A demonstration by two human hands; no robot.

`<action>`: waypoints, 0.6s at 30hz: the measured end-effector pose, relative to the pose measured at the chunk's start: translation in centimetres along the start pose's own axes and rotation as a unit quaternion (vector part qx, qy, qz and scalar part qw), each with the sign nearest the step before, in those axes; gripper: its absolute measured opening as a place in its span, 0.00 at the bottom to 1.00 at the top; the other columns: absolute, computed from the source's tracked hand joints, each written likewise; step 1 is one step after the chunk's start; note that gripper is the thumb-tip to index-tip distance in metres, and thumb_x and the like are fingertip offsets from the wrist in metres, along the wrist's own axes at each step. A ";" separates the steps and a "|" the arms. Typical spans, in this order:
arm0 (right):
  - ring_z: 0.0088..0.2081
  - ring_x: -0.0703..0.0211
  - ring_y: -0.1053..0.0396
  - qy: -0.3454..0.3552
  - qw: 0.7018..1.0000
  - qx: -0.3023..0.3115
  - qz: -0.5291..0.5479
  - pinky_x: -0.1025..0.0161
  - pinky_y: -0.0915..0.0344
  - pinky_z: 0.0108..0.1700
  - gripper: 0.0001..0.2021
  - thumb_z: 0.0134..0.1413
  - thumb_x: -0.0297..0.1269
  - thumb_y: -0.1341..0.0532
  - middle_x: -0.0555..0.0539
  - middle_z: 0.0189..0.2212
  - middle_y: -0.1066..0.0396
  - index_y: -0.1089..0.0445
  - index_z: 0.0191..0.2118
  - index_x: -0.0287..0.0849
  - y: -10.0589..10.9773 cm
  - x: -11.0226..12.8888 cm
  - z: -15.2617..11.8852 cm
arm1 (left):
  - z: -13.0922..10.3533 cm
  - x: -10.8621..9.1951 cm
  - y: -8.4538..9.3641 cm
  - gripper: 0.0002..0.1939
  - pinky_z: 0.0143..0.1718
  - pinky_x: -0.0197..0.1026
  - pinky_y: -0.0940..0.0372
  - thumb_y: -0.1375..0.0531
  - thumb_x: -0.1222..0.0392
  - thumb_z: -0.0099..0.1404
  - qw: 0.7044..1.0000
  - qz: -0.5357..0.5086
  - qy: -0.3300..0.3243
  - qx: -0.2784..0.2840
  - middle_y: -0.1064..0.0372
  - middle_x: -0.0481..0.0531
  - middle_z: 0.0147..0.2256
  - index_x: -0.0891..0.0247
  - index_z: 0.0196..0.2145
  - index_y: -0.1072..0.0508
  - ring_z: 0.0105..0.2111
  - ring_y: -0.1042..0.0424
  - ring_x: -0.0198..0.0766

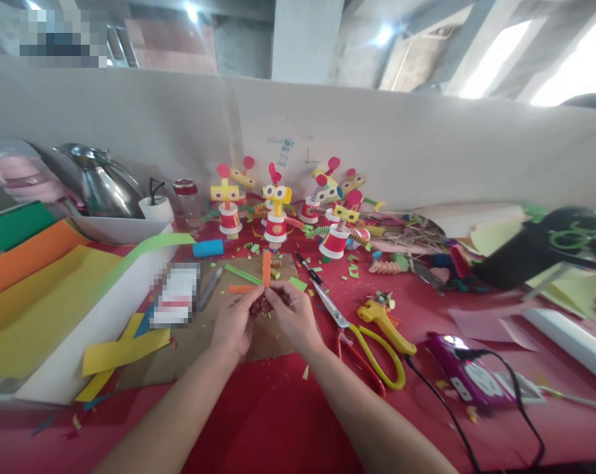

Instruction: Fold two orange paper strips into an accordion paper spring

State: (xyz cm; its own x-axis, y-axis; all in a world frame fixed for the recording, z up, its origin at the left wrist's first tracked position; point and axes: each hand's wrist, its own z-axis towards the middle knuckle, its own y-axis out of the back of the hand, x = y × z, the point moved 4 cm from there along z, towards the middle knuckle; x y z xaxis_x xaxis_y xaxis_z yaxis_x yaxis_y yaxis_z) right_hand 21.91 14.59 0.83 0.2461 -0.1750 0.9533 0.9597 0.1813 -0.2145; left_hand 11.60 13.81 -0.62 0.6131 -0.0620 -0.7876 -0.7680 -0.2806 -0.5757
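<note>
Both hands meet over a sheet of brown cardboard in the middle of the table. My left hand pinches an orange paper strip, one part pointing up and another pointing left, at a right angle. My right hand is closed on the same strip at the corner where the parts meet. A thin green paper strip lies just behind the fingers. Right of my right hand lie large scissors with red and yellow handles, and a black pen.
Several paper-cup figures with coiled arms stand at the back. A yellow glue gun and a purple power box with black cables lie right. At left are a white box of coloured paper, yellow strips and a steel jug.
</note>
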 end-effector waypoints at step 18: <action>0.25 0.66 0.34 -0.046 0.992 -0.053 0.110 0.67 0.35 0.30 0.07 0.47 0.38 0.35 0.52 0.23 0.30 0.27 0.32 0.41 0.4 -0.6 0.3 | -0.2 -0.8 0.1 0.09 0.26 0.34 0.41 0.34 0.57 0.48 0.997 0.051 0.054 0.001 0.29 0.48 0.22 0.65 0.24 0.24 0.23 0.34 0.31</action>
State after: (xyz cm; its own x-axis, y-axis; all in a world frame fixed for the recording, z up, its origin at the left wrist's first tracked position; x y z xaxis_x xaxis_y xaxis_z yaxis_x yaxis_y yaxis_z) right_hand 22.10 15.05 0.20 0.4419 -0.0535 0.8955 0.8945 0.1016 -0.4353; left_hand 11.09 13.66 0.03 0.5477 -0.1927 -0.8142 -0.8279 -0.2652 -0.4941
